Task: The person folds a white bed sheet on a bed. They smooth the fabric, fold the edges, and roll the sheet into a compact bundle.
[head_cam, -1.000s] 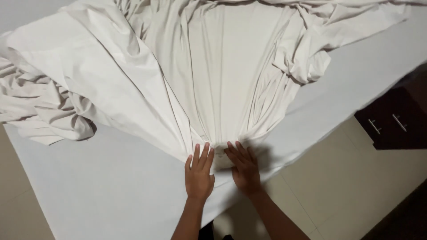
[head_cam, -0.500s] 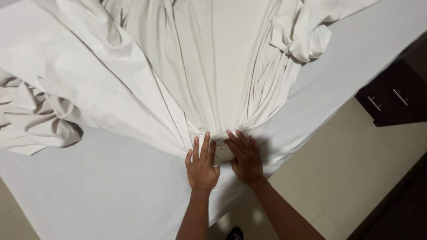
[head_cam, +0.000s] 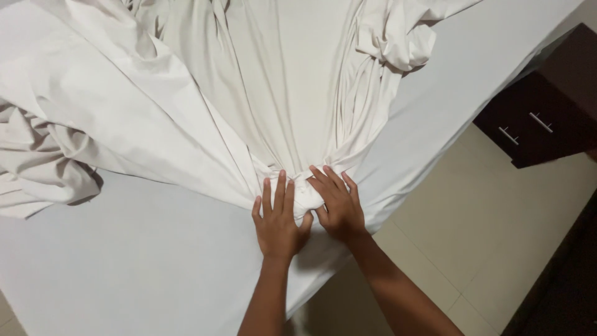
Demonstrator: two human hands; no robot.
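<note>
Together, 2 hands (head_cam: 308,211) on gathered sheet (head_cam: 273,106)

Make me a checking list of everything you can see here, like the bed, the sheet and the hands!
Surface: a bed covered in a smooth pale sheet, its corner near the person.
Job's things: a loose cream sheet, spread out fan-like and gathered into a tight bunch near the bed's corner.
Clutter: crumpled folds of the cream sheet at the left and upper right.
Hands: left hand and right hand lie side by side, fingers spread, pressing on the bunch.
Cables: nothing seen.
Surroundings: pale tiled floor; a dark cabinet with metal handles at the right.
</note>
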